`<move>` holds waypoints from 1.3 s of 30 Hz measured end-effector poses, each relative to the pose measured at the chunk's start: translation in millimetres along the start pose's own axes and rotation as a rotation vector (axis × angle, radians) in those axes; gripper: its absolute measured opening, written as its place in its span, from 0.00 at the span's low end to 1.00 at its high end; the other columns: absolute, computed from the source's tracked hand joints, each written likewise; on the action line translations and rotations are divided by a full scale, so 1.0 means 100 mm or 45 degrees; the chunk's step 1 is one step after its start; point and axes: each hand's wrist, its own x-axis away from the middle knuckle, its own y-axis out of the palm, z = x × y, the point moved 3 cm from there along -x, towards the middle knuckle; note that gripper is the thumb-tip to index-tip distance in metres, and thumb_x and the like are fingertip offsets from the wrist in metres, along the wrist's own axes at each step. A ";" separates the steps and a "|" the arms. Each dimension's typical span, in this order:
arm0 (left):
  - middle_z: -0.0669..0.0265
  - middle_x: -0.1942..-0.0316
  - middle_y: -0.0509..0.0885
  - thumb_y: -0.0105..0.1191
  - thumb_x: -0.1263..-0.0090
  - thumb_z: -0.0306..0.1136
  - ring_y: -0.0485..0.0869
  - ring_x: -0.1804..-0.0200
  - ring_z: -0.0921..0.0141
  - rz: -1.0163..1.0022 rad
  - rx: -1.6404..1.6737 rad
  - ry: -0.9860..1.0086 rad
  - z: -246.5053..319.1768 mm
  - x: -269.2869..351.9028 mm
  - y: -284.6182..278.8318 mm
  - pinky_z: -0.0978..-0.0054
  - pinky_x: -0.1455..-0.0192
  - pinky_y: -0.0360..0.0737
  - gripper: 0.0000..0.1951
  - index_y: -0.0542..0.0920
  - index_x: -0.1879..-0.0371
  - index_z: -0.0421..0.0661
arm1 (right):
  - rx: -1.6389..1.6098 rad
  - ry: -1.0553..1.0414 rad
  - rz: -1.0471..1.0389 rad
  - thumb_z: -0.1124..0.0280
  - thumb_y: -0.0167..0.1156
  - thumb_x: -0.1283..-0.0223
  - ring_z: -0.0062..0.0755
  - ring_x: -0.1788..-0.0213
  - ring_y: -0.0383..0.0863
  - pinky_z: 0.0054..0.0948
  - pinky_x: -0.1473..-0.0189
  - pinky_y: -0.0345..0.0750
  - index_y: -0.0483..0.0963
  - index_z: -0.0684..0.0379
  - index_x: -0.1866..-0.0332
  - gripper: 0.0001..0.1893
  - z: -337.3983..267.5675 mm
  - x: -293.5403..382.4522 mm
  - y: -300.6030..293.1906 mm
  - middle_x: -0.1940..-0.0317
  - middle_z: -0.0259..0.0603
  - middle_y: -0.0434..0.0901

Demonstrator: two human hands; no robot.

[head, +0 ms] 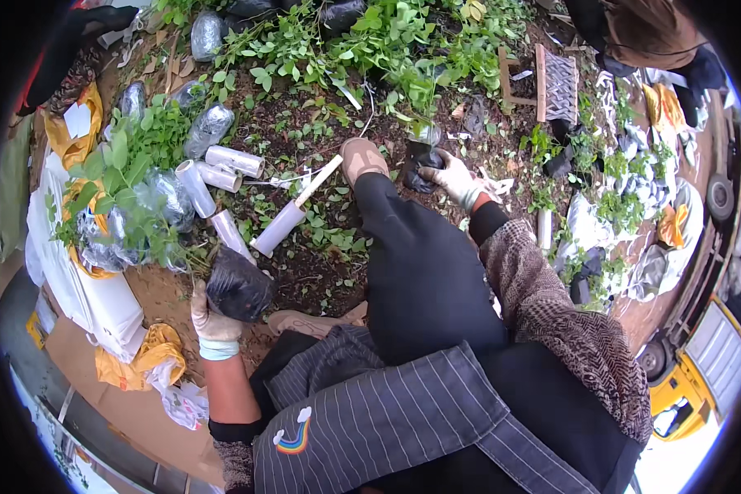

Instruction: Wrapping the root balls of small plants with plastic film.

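Observation:
My left hand (216, 318), in a pale work glove, is at the lower left, closed round the stem end of a plant whose root ball is in a black plastic bag (241, 287). Green leaves spread from it to the left. My right hand (457, 179), gloved too, grips a second plant's black-wrapped root ball (425, 167) beside my shoe. Its leafy stems point up and away. Between my hands lie several rolls of clear plastic film (234, 162); one roll (281, 227) has a pale stick through its core.
Leafy plants (383, 43) and film-wrapped root balls (210, 129) surround the leaf-strewn soil. A small woven-seat stool (557, 83) stands at upper right. Yellow plastic bags (145, 361) and cardboard (142, 426) lie at lower left. Other people are at both upper corners; a yellow truck (685, 395) is at right.

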 end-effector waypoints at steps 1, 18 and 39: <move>0.55 0.33 0.68 0.62 0.43 0.54 0.67 0.33 0.51 0.135 -0.039 0.056 0.02 0.26 -0.10 0.44 0.29 0.59 0.41 0.65 0.33 0.44 | 0.147 0.068 0.062 0.67 0.70 0.51 0.32 0.50 0.79 0.27 0.43 0.74 0.65 0.66 0.36 0.35 -0.19 0.42 -0.03 0.50 0.45 0.80; 0.55 0.41 0.75 0.53 0.35 0.38 0.75 0.40 0.61 -0.199 0.134 0.490 -1.25 2.28 0.15 0.62 0.33 0.68 0.29 0.68 0.37 0.34 | -0.009 -0.982 -0.259 0.73 0.68 0.49 0.24 0.51 0.78 0.25 0.46 0.75 0.67 0.68 0.40 0.30 -2.86 3.10 0.30 0.53 0.40 0.79; 0.57 0.43 0.78 0.46 0.29 0.51 0.77 0.41 0.65 -0.344 0.332 0.357 -1.41 2.63 0.11 0.66 0.32 0.68 0.29 0.71 0.39 0.37 | 0.462 -0.817 -1.134 0.73 0.72 0.56 0.29 0.46 0.75 0.28 0.41 0.72 0.68 0.67 0.40 0.34 -2.51 4.06 2.11 0.48 0.43 0.75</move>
